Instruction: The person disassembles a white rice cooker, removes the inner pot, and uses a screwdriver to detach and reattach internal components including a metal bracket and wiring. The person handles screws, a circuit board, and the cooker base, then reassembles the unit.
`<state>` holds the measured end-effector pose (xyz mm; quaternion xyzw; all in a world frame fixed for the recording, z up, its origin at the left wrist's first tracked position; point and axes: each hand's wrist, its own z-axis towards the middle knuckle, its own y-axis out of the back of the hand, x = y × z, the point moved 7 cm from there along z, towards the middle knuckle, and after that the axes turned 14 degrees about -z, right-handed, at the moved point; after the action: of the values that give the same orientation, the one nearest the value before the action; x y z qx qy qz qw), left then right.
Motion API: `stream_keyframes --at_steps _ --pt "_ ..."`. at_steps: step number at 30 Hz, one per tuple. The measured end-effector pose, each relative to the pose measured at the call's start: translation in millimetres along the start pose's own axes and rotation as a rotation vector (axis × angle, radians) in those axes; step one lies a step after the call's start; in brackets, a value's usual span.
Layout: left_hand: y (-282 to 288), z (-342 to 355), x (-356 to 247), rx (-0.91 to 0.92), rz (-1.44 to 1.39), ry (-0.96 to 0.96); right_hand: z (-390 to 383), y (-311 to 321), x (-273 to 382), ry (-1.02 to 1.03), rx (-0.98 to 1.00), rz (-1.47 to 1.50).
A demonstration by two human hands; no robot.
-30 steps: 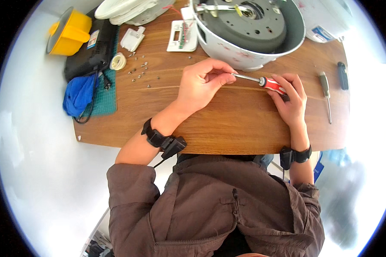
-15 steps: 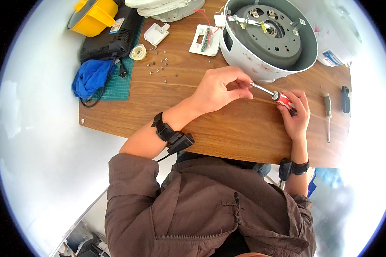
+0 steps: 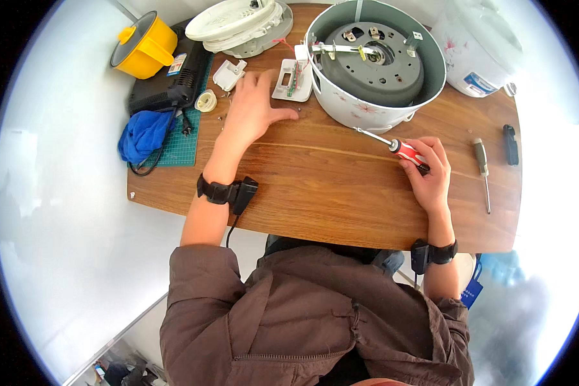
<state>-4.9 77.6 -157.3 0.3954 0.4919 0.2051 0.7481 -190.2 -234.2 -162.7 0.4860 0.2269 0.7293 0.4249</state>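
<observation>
My right hand (image 3: pixel 432 177) grips a screwdriver (image 3: pixel 408 153) by its red, white and black handle, the shaft pointing up and left toward the cooker. A tiny bit of metal seems to sit at the tip, too small to name. Over loose screws (image 3: pixel 220 118) on the table, my left hand (image 3: pixel 251 112) reaches with fingers stretched forward and thumb out to the side; it mostly hides them. Just beyond its fingertips lies a white plastic cover (image 3: pixel 228 74). The white appliance body (image 3: pixel 360 117), printed with flowers, stands open with its grey metal inside showing.
A white panel with a green circuit board (image 3: pixel 292 82) is wired beside the body. Around the wooden table (image 3: pixel 315 193) are a round lid (image 3: pixel 238 29), a yellow pot (image 3: pixel 151 48), a blue cloth (image 3: pixel 139 136), a cream ring (image 3: pixel 206 101), a second screwdriver (image 3: pixel 482 164) and a white container (image 3: pixel 479 55).
My left hand has left the screwdriver's tip and moved left to the screws, its fingers spreading. The right hand still holds the screwdriver in nearly the same place. The view has shifted slightly.
</observation>
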Motion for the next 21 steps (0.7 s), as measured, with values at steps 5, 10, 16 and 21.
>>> stream_keyframes --at_steps 5,10,16,21 --pt "-8 3 0 -0.011 -0.038 -0.116 1 0 0 -0.029 -0.012 0.033" --pt "-6 7 4 -0.012 -0.094 -0.147 2 3 0 -0.025 -0.011 0.026" --pt "-1 4 8 0.104 -0.167 -0.048 1 2 2 -0.026 0.001 0.012" --pt "1 3 10 0.216 -0.188 0.086 -1 -1 -2 -0.036 0.021 -0.009"
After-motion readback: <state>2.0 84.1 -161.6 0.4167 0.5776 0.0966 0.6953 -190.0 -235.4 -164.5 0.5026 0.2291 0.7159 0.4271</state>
